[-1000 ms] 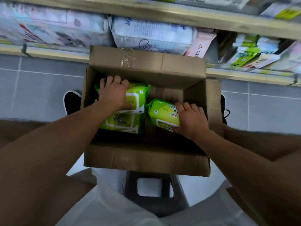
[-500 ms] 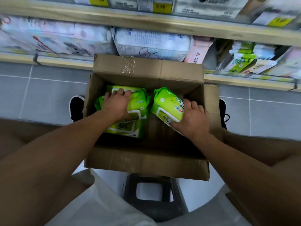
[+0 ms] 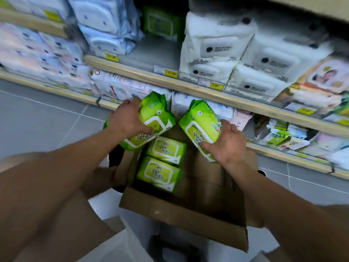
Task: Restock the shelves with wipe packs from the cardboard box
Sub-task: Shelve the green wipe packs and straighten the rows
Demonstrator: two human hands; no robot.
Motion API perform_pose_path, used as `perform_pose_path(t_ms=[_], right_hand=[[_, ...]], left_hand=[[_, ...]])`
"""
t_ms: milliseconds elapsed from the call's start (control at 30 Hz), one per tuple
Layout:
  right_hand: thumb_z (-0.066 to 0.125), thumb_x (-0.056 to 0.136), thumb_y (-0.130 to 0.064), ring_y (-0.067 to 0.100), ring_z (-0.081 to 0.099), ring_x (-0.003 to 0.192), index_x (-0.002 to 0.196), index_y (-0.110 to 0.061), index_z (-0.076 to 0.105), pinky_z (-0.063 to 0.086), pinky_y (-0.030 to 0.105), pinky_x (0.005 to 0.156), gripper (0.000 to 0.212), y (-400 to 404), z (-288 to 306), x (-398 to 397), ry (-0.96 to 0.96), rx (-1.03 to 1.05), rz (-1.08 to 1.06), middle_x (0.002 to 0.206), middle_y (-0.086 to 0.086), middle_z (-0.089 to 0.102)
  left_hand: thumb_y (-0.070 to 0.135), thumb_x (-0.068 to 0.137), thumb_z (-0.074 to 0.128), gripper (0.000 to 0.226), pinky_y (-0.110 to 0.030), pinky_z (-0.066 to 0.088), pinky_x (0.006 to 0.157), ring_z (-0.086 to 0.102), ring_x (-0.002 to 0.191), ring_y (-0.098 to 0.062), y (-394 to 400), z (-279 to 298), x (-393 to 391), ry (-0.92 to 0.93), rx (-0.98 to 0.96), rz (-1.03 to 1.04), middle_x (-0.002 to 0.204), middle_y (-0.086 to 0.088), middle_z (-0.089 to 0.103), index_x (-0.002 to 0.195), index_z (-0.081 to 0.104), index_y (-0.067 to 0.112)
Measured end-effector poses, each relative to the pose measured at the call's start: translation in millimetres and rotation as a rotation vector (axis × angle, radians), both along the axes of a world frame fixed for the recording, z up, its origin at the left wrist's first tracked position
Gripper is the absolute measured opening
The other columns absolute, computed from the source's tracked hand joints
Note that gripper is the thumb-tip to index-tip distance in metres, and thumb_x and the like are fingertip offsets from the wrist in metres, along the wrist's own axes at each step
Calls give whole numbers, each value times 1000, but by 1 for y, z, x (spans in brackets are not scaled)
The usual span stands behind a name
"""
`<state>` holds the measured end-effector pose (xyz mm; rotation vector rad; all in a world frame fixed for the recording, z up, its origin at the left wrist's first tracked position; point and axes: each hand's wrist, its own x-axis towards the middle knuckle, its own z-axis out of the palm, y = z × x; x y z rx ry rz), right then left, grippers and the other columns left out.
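My left hand grips green wipe packs, apparently two stacked, lifted above the open cardboard box. A single green wipe pack is held tilted in my right hand over the box's right half. Two more green packs lie flat inside the box on its left side. Straight ahead the middle shelf has a bare gap, with a dark green pack at its back.
White wipe packs fill the shelf right of the gap, pale blue packs stand left of it. The lower shelf holds mixed packs. Yellow price tags line the shelf edge. A dark stool sits under the box on grey floor tiles.
Both hands have lifted their green packs up out of the box. The view has tilted up, bringing the middle shelf and its gap into sight.
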<state>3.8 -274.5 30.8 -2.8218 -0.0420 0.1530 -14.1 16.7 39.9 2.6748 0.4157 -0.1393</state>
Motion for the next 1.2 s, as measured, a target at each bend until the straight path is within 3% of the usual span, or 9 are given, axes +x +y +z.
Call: perform_pose_path(t_ms=[267, 500, 633, 767, 1200], right_hand=[[78, 55, -57, 33, 49, 115, 131, -21, 44, 45, 44, 93, 91, 91, 35, 45, -125, 38, 135, 121, 9, 55], [78, 59, -56, 35, 50, 113, 135, -19, 41, 42, 42, 91, 92, 167, 67, 106, -262, -24, 272, 125, 10, 53], [79, 62, -55, 34, 48, 115, 137, -19, 39, 40, 41, 95, 92, 206, 82, 144, -348, -26, 306, 127, 11, 52], [79, 66, -49, 35, 47, 116, 142, -17, 33, 36, 42, 100, 95, 235, 90, 184, -433, -142, 337, 128, 12, 49], [76, 74, -34, 36, 40, 126, 143, -20, 33, 26, 46, 111, 83, 261, 33, 283, -363, -297, 300, 139, 11, 44]], left_hand=[[57, 36, 84, 103, -49, 48, 86, 55, 101, -34, 83, 39, -2, -45, 38, 145, 108, -11, 52, 122, 41, 20], [58, 42, 84, 103, -50, 43, 91, 55, 102, -32, 131, 38, 9, -49, 57, 218, 110, -7, 52, 128, 39, 21], [58, 45, 84, 109, -50, 40, 91, 53, 107, -33, 147, 35, 29, -78, 49, 234, 116, -8, 53, 136, 35, 23], [57, 46, 83, 99, -47, 39, 88, 53, 105, -32, 158, 33, 55, -121, 24, 244, 112, -7, 52, 129, 40, 23], [56, 47, 84, 102, -48, 35, 92, 50, 110, -32, 185, 17, 111, -209, 42, 193, 119, -6, 49, 132, 38, 22]])
